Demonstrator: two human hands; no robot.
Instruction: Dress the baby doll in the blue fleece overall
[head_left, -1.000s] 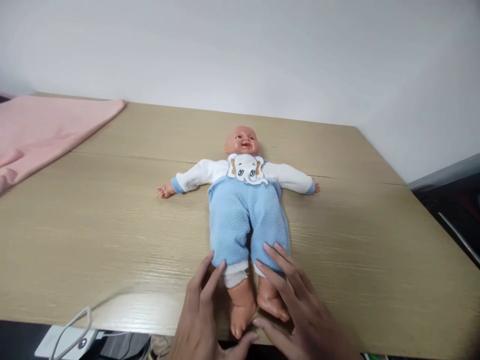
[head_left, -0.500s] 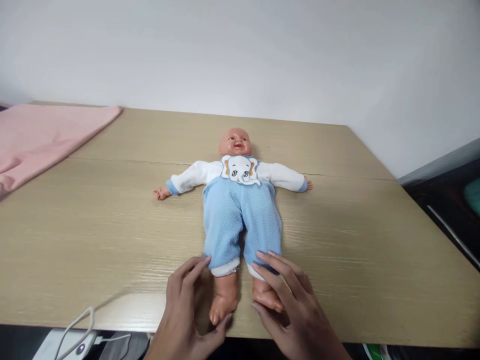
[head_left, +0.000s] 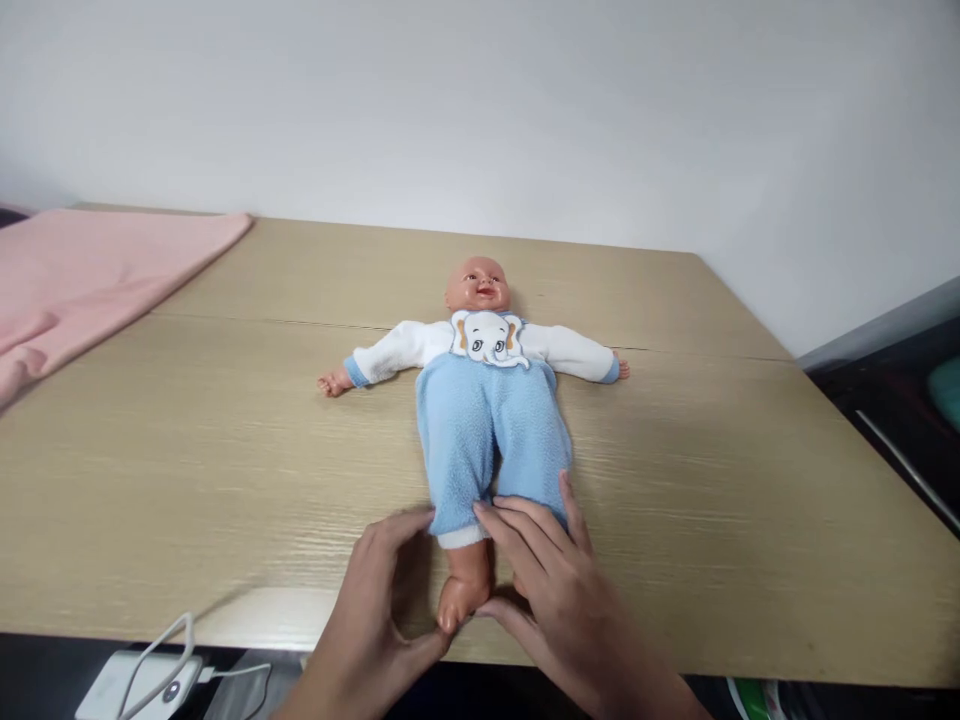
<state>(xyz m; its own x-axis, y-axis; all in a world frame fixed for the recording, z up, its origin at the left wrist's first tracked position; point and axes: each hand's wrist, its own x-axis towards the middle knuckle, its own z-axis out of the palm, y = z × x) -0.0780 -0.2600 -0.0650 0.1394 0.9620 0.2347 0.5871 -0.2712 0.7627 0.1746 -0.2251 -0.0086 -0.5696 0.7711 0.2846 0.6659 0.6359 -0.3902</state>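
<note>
A baby doll (head_left: 491,400) lies on its back on the table, head away from me, arms spread wide. It wears a blue and white outfit with an elephant bib. My left hand (head_left: 382,590) curves loosely around the outer side of the doll's left-hand foot (head_left: 465,585), fingertips at the trouser cuff and thumb by the toes, with a gap in between. Across the other lower leg lies my right hand (head_left: 555,590), fingers spread on the blue trousers and thumb beside the left-hand foot. That hand mostly hides the doll's other foot.
Pink cloth (head_left: 97,270) covers the far left of the wooden table (head_left: 712,500). Below the near edge on the left is a white device (head_left: 139,685) with a white cable (head_left: 184,640). A plain wall (head_left: 480,110) stands behind the table. Dark items lie beyond the right edge.
My right hand has moved left across the doll's leg, and its foot is now mostly covered. My left hand has shifted slightly right. The whole scene sits a little farther right in view.
</note>
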